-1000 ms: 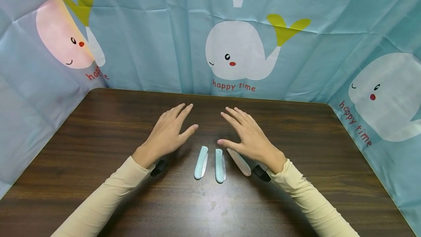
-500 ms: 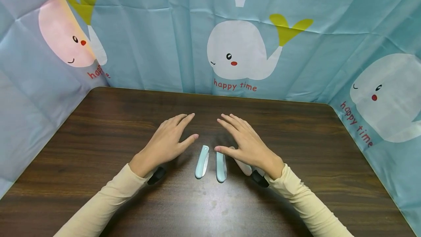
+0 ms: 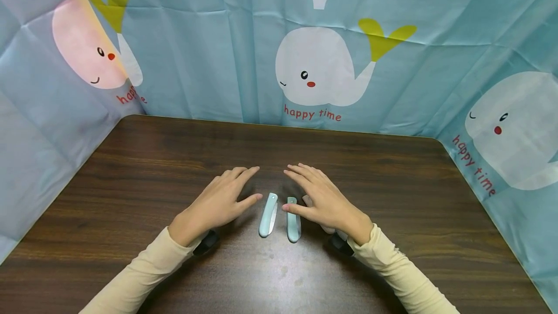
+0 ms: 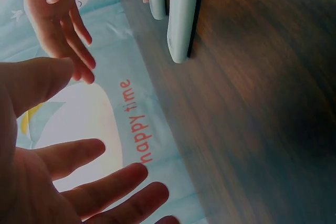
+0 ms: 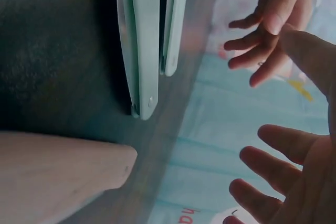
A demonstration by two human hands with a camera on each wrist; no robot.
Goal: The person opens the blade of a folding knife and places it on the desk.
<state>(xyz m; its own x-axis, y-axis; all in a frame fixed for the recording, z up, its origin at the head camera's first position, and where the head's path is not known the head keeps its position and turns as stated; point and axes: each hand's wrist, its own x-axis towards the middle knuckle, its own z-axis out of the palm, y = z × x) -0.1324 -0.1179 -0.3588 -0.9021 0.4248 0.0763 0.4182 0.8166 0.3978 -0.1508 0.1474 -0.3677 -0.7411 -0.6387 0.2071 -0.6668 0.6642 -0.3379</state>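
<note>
Three folding knives lie side by side on the table, their blades folded into the handles. Two have mint-blue handles: the left knife (image 3: 268,217) and the middle knife (image 3: 292,229). The third, a pinkish-beige knife (image 5: 58,174), is mostly hidden under my right hand in the head view. My left hand (image 3: 218,202) hovers left of the left knife, palm inward, fingers spread and nothing in them. Fingers loosely extended, my right hand (image 3: 327,202) hangs above the pinkish knife. Its thumb overlaps the middle knife's upper end in the head view.
The dark wood-grain table (image 3: 152,159) carries the knives near its middle. A light blue curtain (image 3: 196,62) printed with whales and "happy time" hangs along the back and both sides. Each wrist wears a black strapped device (image 3: 206,243).
Both hands have come down and nearer to the body, staying spread. The right hand now covers most of the pinkish knife, its thumb over the middle knife. The knives have not moved.
</note>
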